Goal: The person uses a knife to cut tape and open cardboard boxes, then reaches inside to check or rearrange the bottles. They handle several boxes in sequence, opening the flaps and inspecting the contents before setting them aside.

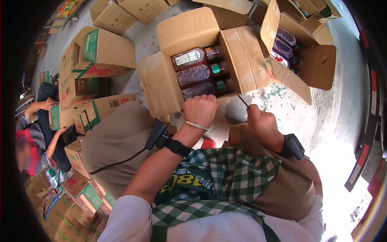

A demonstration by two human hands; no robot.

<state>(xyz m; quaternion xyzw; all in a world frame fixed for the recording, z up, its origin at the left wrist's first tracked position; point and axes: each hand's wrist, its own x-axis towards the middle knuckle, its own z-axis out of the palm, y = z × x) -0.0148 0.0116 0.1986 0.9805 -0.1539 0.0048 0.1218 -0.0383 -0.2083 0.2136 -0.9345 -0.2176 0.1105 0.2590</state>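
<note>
Cardboard carton (242,56) of bottles (197,74) stands open. Left hand (199,109) clenched on its edge; right hand (262,125) grips thin dark tool (242,99).

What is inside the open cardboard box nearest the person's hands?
Three bottles lie on their sides in the box, caps pointing right. The left hand covers part of the nearest one; anything beneath them is hidden.

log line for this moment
left hand gripping near edge of open box | right hand holding thin dark tool | three bottles lying inside
</note>
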